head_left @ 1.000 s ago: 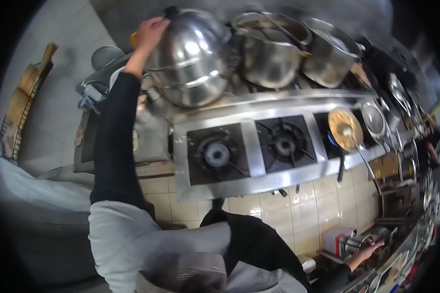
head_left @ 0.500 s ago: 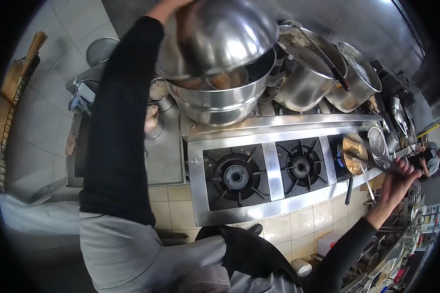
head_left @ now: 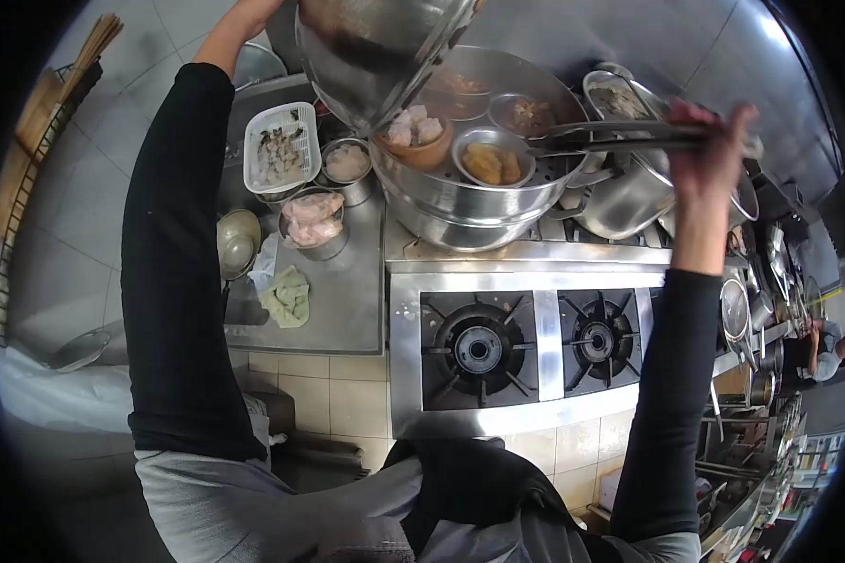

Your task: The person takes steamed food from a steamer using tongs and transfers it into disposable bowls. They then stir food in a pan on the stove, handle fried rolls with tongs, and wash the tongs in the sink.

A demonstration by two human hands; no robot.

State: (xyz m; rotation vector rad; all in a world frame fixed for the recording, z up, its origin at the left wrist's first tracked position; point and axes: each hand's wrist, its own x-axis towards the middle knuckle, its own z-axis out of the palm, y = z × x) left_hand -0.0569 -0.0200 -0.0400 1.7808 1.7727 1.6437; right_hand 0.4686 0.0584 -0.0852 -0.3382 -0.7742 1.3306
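Left hand cropped, grip unclear; domed silver steel lid tilted above left edge of round steel steamer, likely for access. Right hand clenches long metal tongs.

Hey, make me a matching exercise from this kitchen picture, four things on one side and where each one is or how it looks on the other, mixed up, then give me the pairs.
Things
1. Tongs
2. Domed lid
3. Cloth
4. Plastic basket

Places, colours or states
A. Pale green, crumpled on the metal counter
B. White, with food pieces inside
C. Gripped in the right hand
D. Raised and tilted at the open pot

Pairs: 1-C, 2-D, 3-A, 4-B
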